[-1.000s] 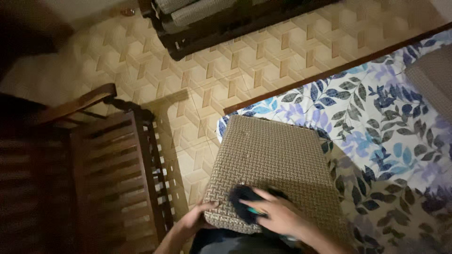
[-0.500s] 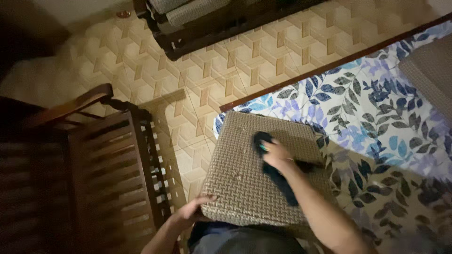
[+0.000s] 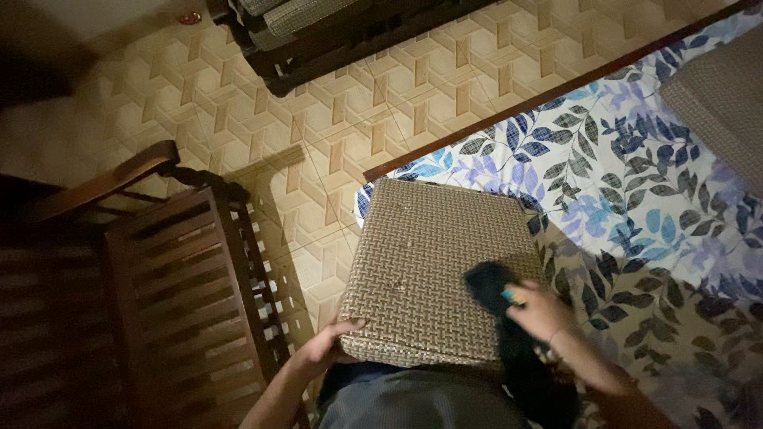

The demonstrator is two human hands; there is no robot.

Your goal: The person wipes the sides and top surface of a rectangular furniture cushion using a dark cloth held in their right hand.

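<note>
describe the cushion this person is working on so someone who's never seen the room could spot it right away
Find the bed covered by the blue leaf-print sheet. At its near corner lies a square tan cushion with a basket-weave cover, its near edge held by the left hand while the right hand holds a dark brush on it. A similar cushion lies farther right, untouched.

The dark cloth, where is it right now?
In the head view, the dark cloth lies under the right hand, on the woven cushion near its right edge.
</note>
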